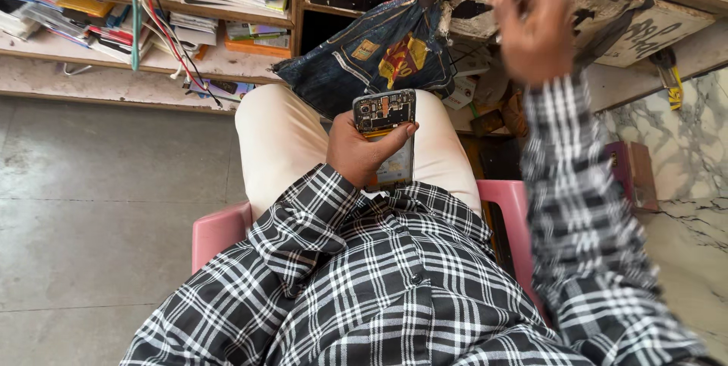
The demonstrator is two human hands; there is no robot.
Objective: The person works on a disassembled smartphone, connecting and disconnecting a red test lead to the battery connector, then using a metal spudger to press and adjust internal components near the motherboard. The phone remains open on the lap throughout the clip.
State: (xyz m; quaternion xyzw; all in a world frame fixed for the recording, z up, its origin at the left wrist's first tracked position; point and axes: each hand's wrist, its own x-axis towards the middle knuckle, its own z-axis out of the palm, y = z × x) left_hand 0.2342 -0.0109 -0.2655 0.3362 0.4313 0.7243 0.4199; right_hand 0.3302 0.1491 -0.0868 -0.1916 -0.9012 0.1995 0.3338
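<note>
The phone (384,135), its back cover off so the circuit board and small parts show at the top, is held upright over the person's lap, in front of the checked shirt (379,290). The left hand (362,150) wraps around it from the left, fingers clenched on the far edge and thumb along the near side, so this grip is grasping the phone firmly. The right hand (533,28) is raised well above and to the right, near the edge of the worn counter (607,2); it is blurred (motion smear hides the fingers), and something thin seems to stick up from it, but I cannot tell whether its grip is clenched or released. Just beyond the phone a dark denim bag (379,51) hangs from the counter's front. The person sits on a pink chair (216,233) in pale trousers (280,138). To the left, shelves (114,40) carry papers and coloured cables.
</note>
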